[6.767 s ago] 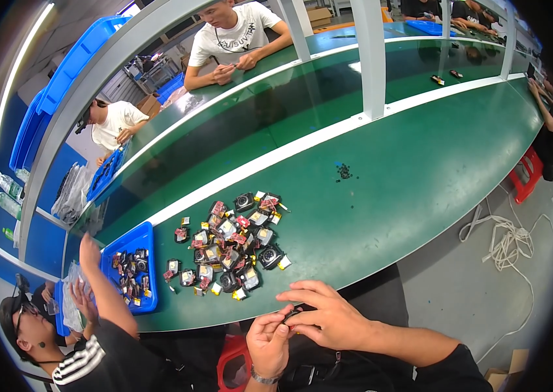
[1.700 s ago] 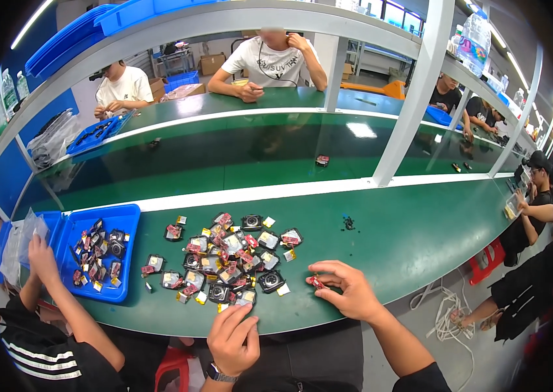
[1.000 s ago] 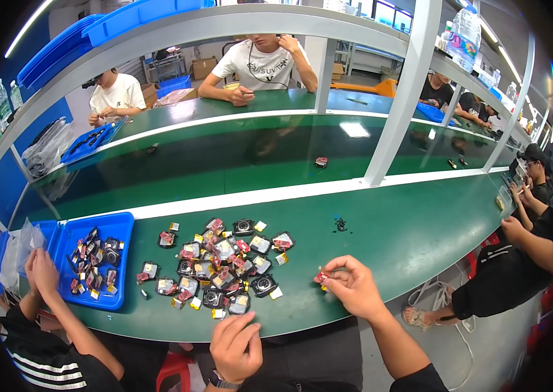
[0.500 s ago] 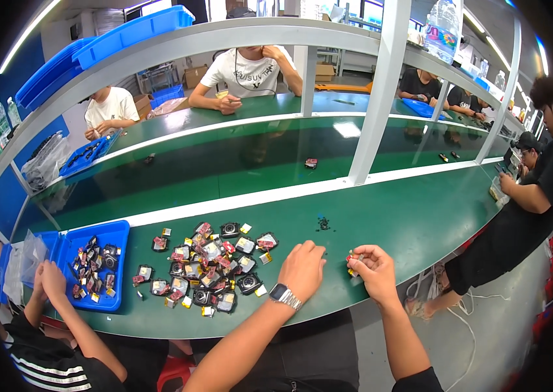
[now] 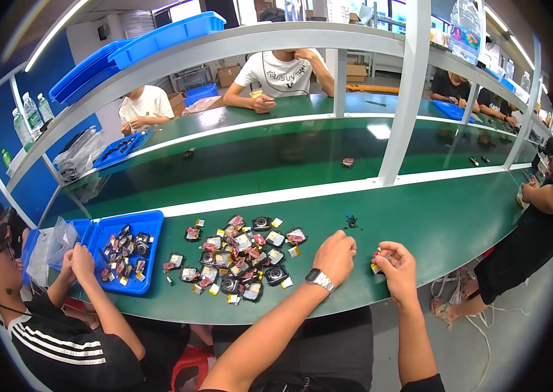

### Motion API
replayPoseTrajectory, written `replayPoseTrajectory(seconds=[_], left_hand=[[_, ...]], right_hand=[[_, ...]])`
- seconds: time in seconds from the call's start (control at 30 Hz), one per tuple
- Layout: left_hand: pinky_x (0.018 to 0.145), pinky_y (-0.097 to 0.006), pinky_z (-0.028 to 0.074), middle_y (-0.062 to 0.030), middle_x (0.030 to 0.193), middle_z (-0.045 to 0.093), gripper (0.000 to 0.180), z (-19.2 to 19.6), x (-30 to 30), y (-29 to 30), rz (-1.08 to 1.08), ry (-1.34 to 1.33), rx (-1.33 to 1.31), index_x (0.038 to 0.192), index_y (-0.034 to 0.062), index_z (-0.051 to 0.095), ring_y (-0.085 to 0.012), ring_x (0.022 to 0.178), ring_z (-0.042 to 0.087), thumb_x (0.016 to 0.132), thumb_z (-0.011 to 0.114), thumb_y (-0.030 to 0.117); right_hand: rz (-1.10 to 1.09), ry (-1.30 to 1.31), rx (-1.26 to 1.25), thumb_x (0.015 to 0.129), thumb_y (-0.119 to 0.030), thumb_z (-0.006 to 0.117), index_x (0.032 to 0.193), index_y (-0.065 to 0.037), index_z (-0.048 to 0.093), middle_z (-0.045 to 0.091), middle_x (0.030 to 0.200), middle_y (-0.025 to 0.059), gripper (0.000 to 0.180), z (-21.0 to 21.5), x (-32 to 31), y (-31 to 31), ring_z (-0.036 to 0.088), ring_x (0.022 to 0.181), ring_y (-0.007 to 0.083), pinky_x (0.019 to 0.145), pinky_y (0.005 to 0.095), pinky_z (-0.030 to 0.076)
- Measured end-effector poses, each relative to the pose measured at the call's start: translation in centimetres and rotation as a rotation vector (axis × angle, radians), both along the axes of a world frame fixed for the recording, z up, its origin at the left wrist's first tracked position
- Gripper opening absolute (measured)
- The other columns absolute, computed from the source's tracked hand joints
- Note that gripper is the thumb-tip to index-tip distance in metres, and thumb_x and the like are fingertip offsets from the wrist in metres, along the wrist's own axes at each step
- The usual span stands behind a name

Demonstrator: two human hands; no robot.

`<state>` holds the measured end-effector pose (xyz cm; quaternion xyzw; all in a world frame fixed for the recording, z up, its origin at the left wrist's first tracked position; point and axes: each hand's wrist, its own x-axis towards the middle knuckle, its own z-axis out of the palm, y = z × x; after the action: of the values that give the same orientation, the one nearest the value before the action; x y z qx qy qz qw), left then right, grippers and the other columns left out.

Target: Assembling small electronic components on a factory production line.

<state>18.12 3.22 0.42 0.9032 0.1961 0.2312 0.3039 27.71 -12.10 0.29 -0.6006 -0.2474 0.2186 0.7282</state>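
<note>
My right hand (image 5: 399,268) pinches a small electronic module (image 5: 376,266) with red and yellow parts, just above the table's near edge. Most of the module is covered by the fingers. To its left, my left hand (image 5: 335,255), with a metal-banded watch (image 5: 319,279) on the wrist, is held low over the green table with its fingers curled in. Whatever those fingers may hold is hidden. Beyond this hand lies a cluster of tiny black bits (image 5: 351,222). Left of my forearm spreads a pile of black watch-like cases (image 5: 229,285) with red boards and silver-yellow batteries.
A blue tray (image 5: 157,251) of similar parts stands left of the pile. A co-worker's hands (image 5: 79,262) are raised beside it, near a clear plastic bag (image 5: 54,248). A white post (image 5: 407,98) and rail (image 5: 257,197) border the bench's far side. Other people sit opposite.
My view has swung left, so the whole scene sits farther right. Both my hands keep about the same places over the table, and the right one still grips the module.
</note>
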Motion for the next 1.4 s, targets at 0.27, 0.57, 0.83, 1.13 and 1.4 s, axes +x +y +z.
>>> replayPoseTrajectory(seconds=[0.27, 0.57, 0.83, 1.13, 1.4], left_hand=[[0.068, -0.029, 0.050, -0.0047, 0.090, 0.065, 0.007, 0.2, -8.2, -2.1, -0.022, -0.370, -0.630, 0.098, 0.0015, 0.068, -0.0121, 0.074, 0.060, 0.095, 0.069, 0.007], [0.071, -0.029, 0.048, -0.0085, 0.102, 0.064, 0.010, -2.1, -18.2, -5.6, -0.045, -0.886, -1.384, 0.107, 0.0014, 0.064, -0.0146, 0.082, 0.059, 0.099, 0.068, 0.006], [0.072, -0.030, 0.046, -0.0093, 0.102, 0.060, 0.010, -1.8, -20.0, -5.5, -0.088, -1.019, -1.489, 0.105, 0.0016, 0.064, -0.0161, 0.080, 0.056, 0.099, 0.068, 0.009], [0.068, -0.029, 0.049, -0.0109, 0.104, 0.060, 0.012, -2.2, -20.4, -5.9, -0.012, -1.022, -1.265, 0.103, 0.0001, 0.063, -0.0164, 0.077, 0.058, 0.096, 0.071, 0.007], [0.068, -0.029, 0.050, -0.0124, 0.103, 0.062, 0.014, -2.3, -20.6, -5.9, 0.024, -1.031, -1.233, 0.104, -0.0007, 0.063, -0.0166, 0.077, 0.060, 0.095, 0.072, 0.006]], right_hand=[[0.095, 0.064, -0.005, 0.092, 0.002, 0.065, 0.109, 0.003, 0.065, 0.066, 0.094, 0.0069, 0.016, 1.0, -4.0, -1.2, 0.067, 0.085, 0.0151, 0.075, 0.0285, 0.055], [0.345, 0.176, 0.184, 0.091, 0.009, 0.069, 0.112, 0.005, 0.067, 0.067, 0.097, 0.0079, 0.022, 1.6, -14.3, 0.9, 0.066, 0.091, 0.0129, 0.081, 0.0278, 0.056], [0.409, 0.078, 0.169, 0.087, 0.010, 0.074, 0.113, 0.005, 0.066, 0.069, 0.099, 0.0101, 0.027, 2.0, -17.2, 2.6, 0.069, 0.091, 0.0155, 0.082, 0.0293, 0.057], [0.247, -0.342, 0.076, 0.080, 0.007, 0.080, 0.095, 0.003, 0.070, 0.071, 0.093, 0.0119, 0.018, 2.8, -17.9, 2.8, 0.070, 0.080, 0.0153, 0.070, 0.0269, 0.057], [0.133, -0.542, 0.097, 0.077, 0.005, 0.082, 0.089, -0.001, 0.072, 0.072, 0.088, 0.0115, 0.017, 2.8, -18.3, 3.1, 0.069, 0.073, 0.0166, 0.064, 0.0264, 0.056]])
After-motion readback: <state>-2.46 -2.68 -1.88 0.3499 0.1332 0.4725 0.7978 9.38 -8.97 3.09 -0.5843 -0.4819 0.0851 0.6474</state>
